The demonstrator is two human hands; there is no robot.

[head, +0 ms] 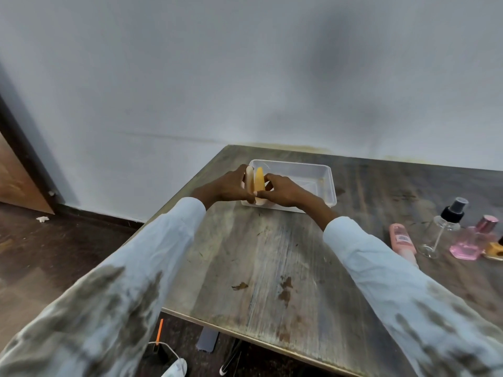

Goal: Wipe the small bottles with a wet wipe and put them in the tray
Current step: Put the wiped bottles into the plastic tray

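2 bottles (pixel 255 183) stand gripped by your left hand (pixel 228 187) and right hand (pixel 283 190) at the tray (pixel 313 172); about 4 wait on the table (pixel 272 254).

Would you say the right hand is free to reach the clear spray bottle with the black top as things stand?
Probably not right away: the right hand pinches the yellow bottle at the tray. Once that is released, bare table lies between it and the spray bottle.
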